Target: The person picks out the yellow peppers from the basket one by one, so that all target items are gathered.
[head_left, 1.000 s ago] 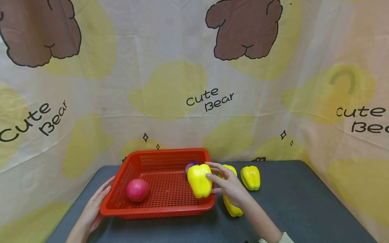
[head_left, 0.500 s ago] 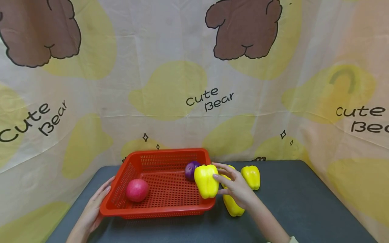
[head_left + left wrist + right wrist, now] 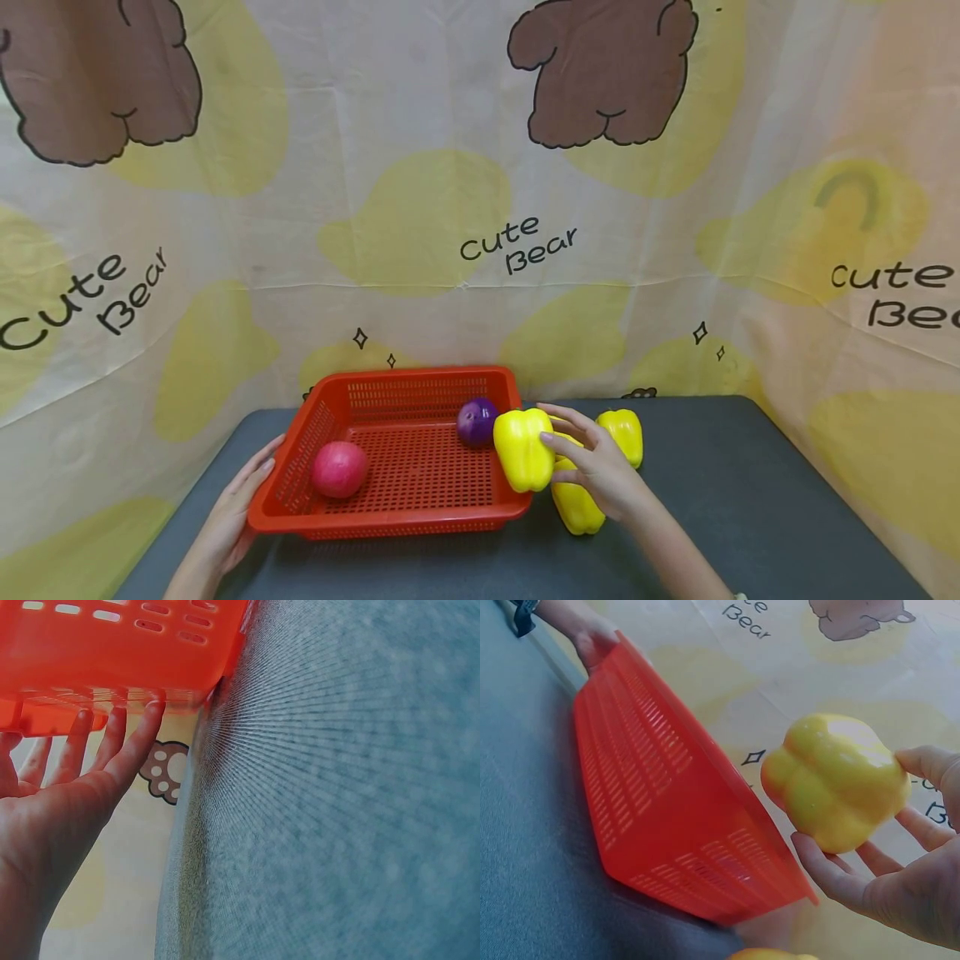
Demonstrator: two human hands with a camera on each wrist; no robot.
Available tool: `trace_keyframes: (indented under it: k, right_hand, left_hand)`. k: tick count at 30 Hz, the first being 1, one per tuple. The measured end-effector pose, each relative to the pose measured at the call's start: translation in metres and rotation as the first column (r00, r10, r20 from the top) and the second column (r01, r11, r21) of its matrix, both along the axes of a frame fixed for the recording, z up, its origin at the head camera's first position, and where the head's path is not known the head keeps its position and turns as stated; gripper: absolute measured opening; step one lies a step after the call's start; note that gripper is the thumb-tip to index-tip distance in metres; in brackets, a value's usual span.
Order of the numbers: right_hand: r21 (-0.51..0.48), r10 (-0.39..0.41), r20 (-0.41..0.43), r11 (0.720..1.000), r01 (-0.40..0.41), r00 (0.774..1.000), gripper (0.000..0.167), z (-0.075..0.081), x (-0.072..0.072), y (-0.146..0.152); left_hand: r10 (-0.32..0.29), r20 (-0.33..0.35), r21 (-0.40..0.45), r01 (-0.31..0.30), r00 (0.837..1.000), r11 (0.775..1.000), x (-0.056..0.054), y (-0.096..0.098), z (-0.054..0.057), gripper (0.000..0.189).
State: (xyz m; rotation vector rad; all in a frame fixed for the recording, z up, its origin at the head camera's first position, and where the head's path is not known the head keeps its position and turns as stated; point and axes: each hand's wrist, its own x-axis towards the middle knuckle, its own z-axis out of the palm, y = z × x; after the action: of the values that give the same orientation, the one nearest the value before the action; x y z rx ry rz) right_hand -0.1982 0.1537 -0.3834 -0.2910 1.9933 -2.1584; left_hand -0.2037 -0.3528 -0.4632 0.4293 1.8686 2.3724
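My right hand (image 3: pixel 603 475) pinches a glossy yellow bell pepper (image 3: pixel 522 452) between thumb and fingertips. In the head view this pepper overlaps the right rim of the red plastic basket (image 3: pixel 397 522); in the right wrist view, it shows above the rim. My left hand (image 3: pixel 231 512) lies along the basket's left side, its nearly straight fingers (image 3: pixel 124 746) touching the outside below the rim. Inside the basket, a round pink fruit (image 3: pixel 339 469) rests at the left and a round purple one (image 3: pixel 476 422) at the back right.
Right of the basket, a yellow pepper (image 3: pixel 577 508) lies near its front corner and another (image 3: pixel 622 435) stands farther back. A further pepper is partly hidden behind my right hand. A printed cloth (image 3: pixel 420 225) hangs behind the dark grey table (image 3: pixel 750 500).
My right hand has moved rightward with the pepper, from over the basket's right end to its right rim, uncovering the purple fruit. The left hand and basket have stayed put.
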Motion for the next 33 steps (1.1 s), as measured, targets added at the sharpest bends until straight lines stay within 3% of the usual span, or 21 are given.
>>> trace_keyframes:
  k: [27,33]
  right_hand:
    - [0.026,-0.038,0.02,0.999,0.038,0.999,0.06,-0.002,0.009,0.027]
    - [0.047,-0.088,0.026,0.995,0.087,0.996,0.058,-0.006,0.012,0.034]
  left_hand:
    - [0.013,0.017,0.0,-0.013,1.0,1.0,0.002,0.0,0.0,0.042]
    - [0.024,0.014,-0.016,-0.024,1.0,1.0,0.002,0.001,0.0,0.041]
